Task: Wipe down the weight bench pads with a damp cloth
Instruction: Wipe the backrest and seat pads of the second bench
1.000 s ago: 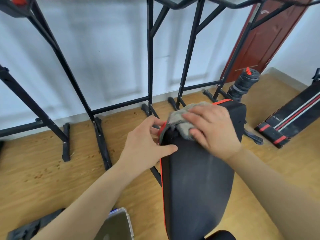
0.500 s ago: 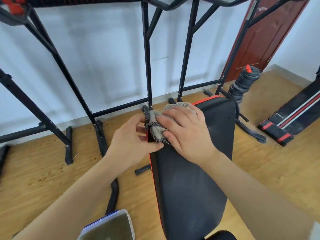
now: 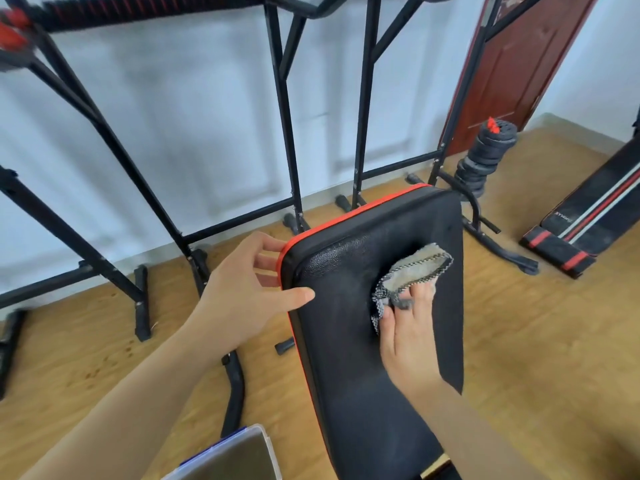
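The black bench pad (image 3: 346, 358) with red piping runs from the bottom of the view up to the middle. My left hand (image 3: 242, 299) grips its upper left corner, thumb on the top face and fingers behind the red edge. A grey cloth (image 3: 412, 271) with a dark checked border lies on the upper part of the pad. My right hand (image 3: 408, 341) lies flat on the pad and presses the cloth's near edge, and a fold of cloth sits over the fingertips.
A black steel rack (image 3: 287, 133) stands behind the bench against the white wall. A stack of dumbbell plates (image 3: 485, 154) sits by a red-brown door (image 3: 519, 64). A black striped board (image 3: 595, 216) lies at the right. A clear plastic box (image 3: 235, 455) is at the bottom left.
My right hand has dragged the cloth from the pad's upper left corner toward the middle right of the pad. My left hand still holds the corner, now uncovered.
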